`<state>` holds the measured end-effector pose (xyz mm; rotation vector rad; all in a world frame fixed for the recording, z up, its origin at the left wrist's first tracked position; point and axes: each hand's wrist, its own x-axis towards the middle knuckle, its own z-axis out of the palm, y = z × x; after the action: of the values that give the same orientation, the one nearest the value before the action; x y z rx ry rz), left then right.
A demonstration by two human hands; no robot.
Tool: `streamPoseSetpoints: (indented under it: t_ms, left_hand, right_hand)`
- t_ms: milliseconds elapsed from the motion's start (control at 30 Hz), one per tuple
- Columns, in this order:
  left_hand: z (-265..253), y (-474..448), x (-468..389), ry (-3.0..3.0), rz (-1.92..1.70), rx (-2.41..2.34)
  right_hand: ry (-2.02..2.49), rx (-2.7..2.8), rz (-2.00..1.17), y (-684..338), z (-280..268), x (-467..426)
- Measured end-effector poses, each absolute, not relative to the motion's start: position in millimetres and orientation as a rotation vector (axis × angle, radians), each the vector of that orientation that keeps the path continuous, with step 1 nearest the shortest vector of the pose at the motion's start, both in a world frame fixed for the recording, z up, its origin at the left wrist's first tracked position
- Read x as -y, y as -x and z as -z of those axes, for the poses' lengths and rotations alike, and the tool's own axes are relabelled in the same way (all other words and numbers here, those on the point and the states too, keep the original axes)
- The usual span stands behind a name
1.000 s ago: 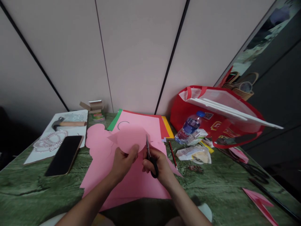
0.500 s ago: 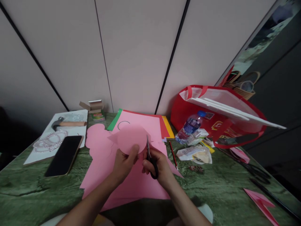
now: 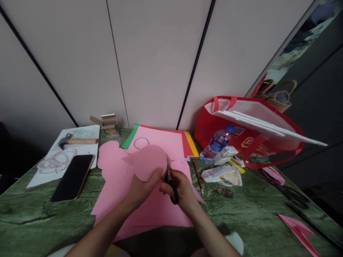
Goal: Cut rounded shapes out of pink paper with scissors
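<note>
A rounded piece of pink paper (image 3: 147,162) with a pointed corner at its left is pinched in my left hand (image 3: 146,187), thumb on top. My right hand (image 3: 180,187) is closed around the black handles of a pair of scissors (image 3: 168,173). The blades point away from me and lie against the paper's right edge; whether they are parted I cannot tell. Below both hands lie larger sheets of pink paper (image 3: 120,210). A dark thin ring (image 3: 141,143) rests on the pink sheet behind the held piece.
To the left are a phone (image 3: 73,177), a hammer (image 3: 80,141) and clear beaded strands (image 3: 57,160). On the right stand a water bottle (image 3: 216,144) and a red bag (image 3: 206,117), with a red pencil (image 3: 197,175) nearer. Another pair of scissors (image 3: 294,196) lies far right.
The pink piece has turned and tilted in my left hand, so its pointed left corner shows more and the ring behind is fully seen. My left thumb has shifted right, closer to the scissors.
</note>
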<state>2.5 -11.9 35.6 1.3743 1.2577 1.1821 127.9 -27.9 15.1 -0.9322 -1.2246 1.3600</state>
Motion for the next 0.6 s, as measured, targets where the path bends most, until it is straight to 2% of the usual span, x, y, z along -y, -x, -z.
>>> streamPoseSetpoints:
  t_ms: [600]
  left_hand:
    - [-34.0,-1.3,10.5,-1.423,-1.181,-1.172]
  right_hand:
    - [0.944,1.196,-1.421,-130.1,-11.3,27.4]
